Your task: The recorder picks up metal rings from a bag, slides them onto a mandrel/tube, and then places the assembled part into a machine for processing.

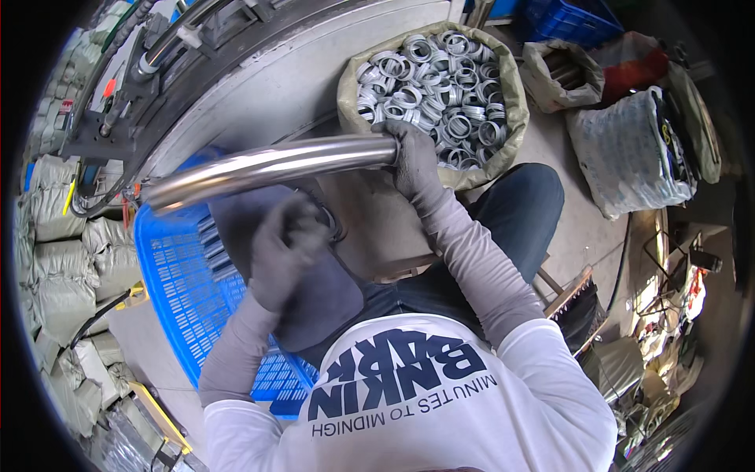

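Observation:
A long, shiny metal tube [275,167] reaches across from my right hand toward the far left, its left end smeared by motion. My gloved right hand [413,161] is wrapped round the tube's right end. Below the tube, my gloved left hand [287,248] is apart from it and blurred, so its fingers cannot be read. Beside that hand shows part of a dark ring [338,224]. A dark grey cloth [322,311] lies over my left leg. A brown box-like block [377,220] stands between my knees, under the tube.
A blue plastic basket [169,295] at my left holds several metal tubes [216,250]. An open sack [346,90] full of grey rings [429,79] stands ahead. A machine frame [118,141] is at the far left; more sacks [625,149] stand at the right.

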The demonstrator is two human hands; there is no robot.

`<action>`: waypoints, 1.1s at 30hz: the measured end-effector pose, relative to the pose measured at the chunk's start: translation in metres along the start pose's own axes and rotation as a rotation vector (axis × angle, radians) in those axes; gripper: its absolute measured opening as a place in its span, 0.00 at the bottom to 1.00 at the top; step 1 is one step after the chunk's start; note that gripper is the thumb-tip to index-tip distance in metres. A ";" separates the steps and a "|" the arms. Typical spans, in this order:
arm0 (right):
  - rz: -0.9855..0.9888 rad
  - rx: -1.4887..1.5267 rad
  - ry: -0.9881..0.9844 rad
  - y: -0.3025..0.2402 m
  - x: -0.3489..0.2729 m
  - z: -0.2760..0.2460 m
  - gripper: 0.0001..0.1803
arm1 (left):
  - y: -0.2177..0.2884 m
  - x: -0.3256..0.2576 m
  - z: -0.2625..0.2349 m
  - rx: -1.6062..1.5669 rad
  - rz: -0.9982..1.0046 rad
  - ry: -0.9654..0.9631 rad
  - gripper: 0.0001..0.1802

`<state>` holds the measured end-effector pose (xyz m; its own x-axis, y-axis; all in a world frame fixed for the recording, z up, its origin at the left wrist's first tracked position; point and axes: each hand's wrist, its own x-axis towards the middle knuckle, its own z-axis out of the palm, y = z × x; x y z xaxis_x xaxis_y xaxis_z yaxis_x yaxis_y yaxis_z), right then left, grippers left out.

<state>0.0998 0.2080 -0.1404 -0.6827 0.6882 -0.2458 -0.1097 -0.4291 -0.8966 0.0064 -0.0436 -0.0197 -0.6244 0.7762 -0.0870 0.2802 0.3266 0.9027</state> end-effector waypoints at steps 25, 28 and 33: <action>0.140 -1.931 0.464 0.002 0.093 -0.283 0.29 | 0.033 0.065 -0.007 0.794 0.398 -0.052 0.27; -0.084 -2.147 -0.062 -0.016 0.089 -0.157 0.30 | 0.012 0.035 -0.041 0.860 0.275 0.036 0.27; 0.070 -0.444 -0.052 -0.078 0.042 -0.069 0.21 | 0.012 0.038 -0.036 0.841 0.352 -0.010 0.30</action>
<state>0.1298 0.3107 -0.1060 -0.7141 0.6310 -0.3031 0.2508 -0.1735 -0.9524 -0.0402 -0.0301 0.0034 -0.3972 0.9087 0.1281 0.8950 0.3527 0.2730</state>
